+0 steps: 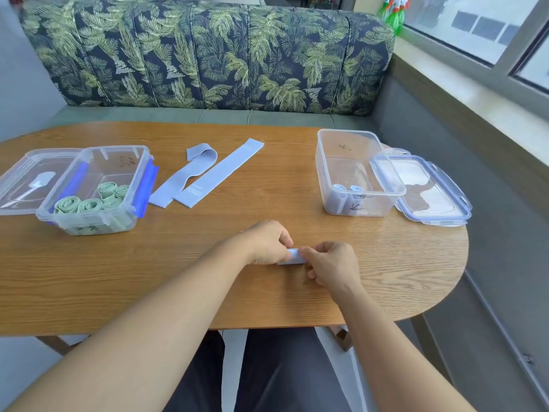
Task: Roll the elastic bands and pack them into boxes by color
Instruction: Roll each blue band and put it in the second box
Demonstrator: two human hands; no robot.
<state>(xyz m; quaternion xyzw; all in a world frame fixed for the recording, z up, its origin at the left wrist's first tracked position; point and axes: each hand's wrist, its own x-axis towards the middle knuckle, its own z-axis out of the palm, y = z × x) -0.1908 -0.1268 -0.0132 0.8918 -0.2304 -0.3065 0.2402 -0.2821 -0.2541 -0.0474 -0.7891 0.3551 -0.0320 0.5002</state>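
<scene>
— Between the fingers (pixel 285 237) of the left hand (pixel 267 243) and those of the right hand (pixel 329 263) sits the blue roll (pixel 292 256), low on the table (pixel 178 278). Both sets are curled in and pinched on its ends.

— Is the rolling done?

— Nearly, I'd guess. Only a short pale block shows, and the hands cover the rest. I'd want a firm pinch so the springy strip can't uncoil, the edges flush, and the loose tail tucked under before lifting.

— Where does it go?

— By colour, into the clear box (pixel 326 162) beyond the right fingers, where two packed blue rolls (pixel 347 190) stand on end at its near wall. It's best set upright and snug beside them, so the neighbours hold it shut.

— And the other one?

— The left box (pixel 139 165) is well out past the left fingers and holds several green rolls (pixel 89 205). Two flat blue bands (pixel 208 176) lie beyond the fingers, just beside that box, one folded over at its far end.

— What's the material like?

— Wide, flat, matte elastic in a soft pale blue. There's small print on it that I can't read.
</scene>
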